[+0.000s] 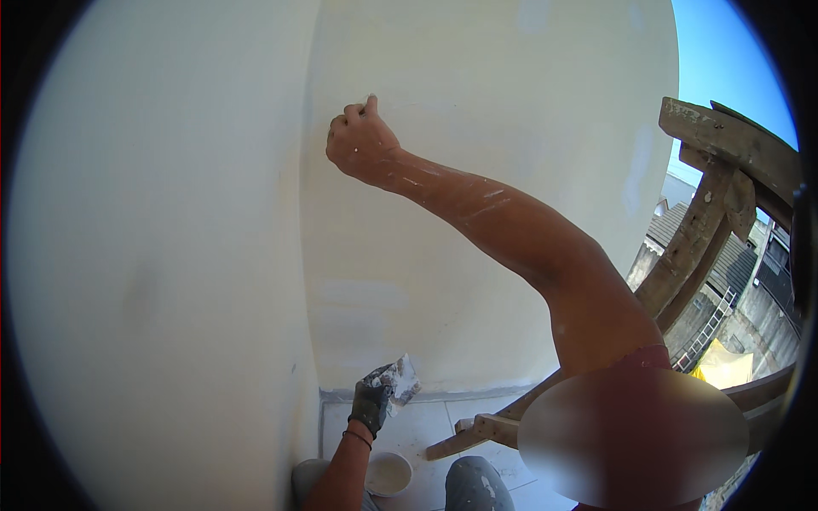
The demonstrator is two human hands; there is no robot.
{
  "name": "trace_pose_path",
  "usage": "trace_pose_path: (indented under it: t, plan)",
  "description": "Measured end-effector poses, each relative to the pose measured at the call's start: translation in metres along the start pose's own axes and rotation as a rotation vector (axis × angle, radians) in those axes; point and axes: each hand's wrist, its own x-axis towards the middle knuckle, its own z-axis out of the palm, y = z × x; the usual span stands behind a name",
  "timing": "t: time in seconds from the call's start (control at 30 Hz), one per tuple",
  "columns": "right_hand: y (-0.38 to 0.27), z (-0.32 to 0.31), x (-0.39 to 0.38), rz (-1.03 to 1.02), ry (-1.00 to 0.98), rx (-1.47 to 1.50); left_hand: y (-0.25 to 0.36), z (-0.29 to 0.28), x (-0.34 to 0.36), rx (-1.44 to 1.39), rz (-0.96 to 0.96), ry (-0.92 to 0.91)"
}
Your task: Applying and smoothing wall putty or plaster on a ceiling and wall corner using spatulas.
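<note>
My right hand [365, 146], bare and flecked with white, is raised against the pale wall [477, 255] near the inside corner. Its fingers are curled closed and the thumb points up; whatever they hold is mostly hidden. Low down, near the foot of that wall, my left hand [371, 404] wears a dark glove. It grips a flat putty blade [404, 380] thickly smeared with white paste. Below this hand stands a round white tub [389, 474] of pale paste, partly covered by my left forearm.
Close on the left rises another pale wall [170, 213]. Rough wooden framing [690, 230] stands at the right, with a wooden beam [477, 433] reaching over the tiled floor [434, 417]. Past the wall's open edge, roofs and a ladder [705, 330] show below. A blurred oval covers the lower right.
</note>
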Motion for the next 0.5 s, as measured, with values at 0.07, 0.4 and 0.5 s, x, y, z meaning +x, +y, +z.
trace_pose_path:
  t: [0.07, 0.4, 0.5]
  plan:
    - [0.037, 0.008, -0.012, -0.101, 0.103, 0.048, 0.001, 0.003, 0.002, -0.035, -0.007, -0.013]
    - [0.109, 0.054, -0.17, 0.36, 0.086, 0.126, -0.002, 0.0, 0.0, 0.015, 0.032, 0.011]
    - [0.084, 0.061, -0.195, 0.44, 0.12, 0.17, -0.001, -0.002, -0.002, 0.036, 0.039, -0.008]
